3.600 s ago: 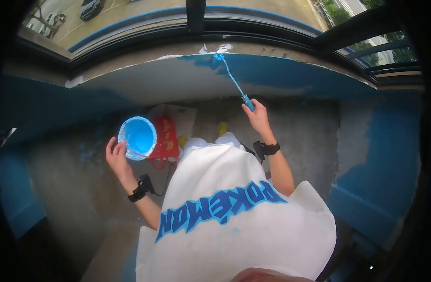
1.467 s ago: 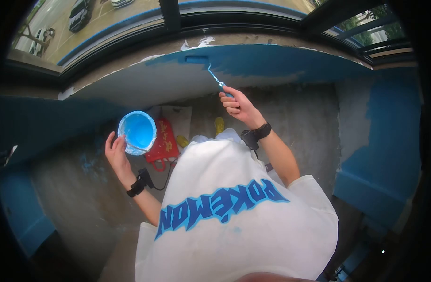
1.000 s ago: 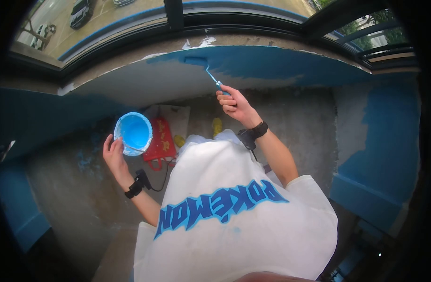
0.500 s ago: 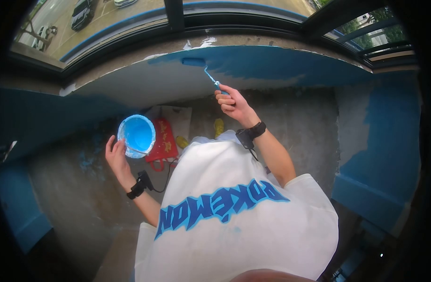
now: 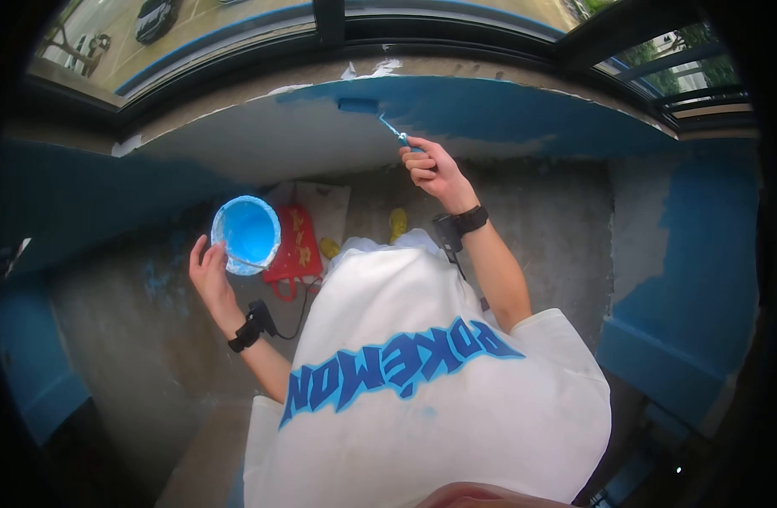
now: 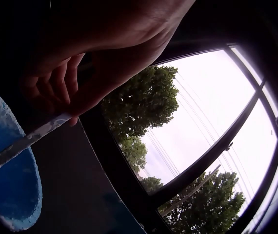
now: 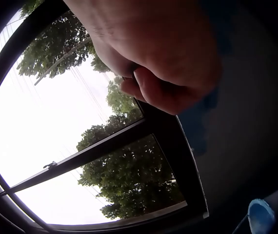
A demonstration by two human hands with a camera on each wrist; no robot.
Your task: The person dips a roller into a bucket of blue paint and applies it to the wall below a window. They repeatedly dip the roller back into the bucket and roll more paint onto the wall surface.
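While pressed flat against the curved wall (image 5: 261, 144) just under the window sill (image 5: 456, 72), paint roller (image 5: 359, 105) at the edge of the blue-coated patch, thin handle running down into right hand (image 5: 431, 169), grip curled tight round it. Lower left, paint bucket (image 5: 246, 233) full of blue paint, well apart from the roller, wire bail pinched in left hand (image 5: 209, 275). Just beside the bucket, red bag (image 5: 297, 245) on the floor.
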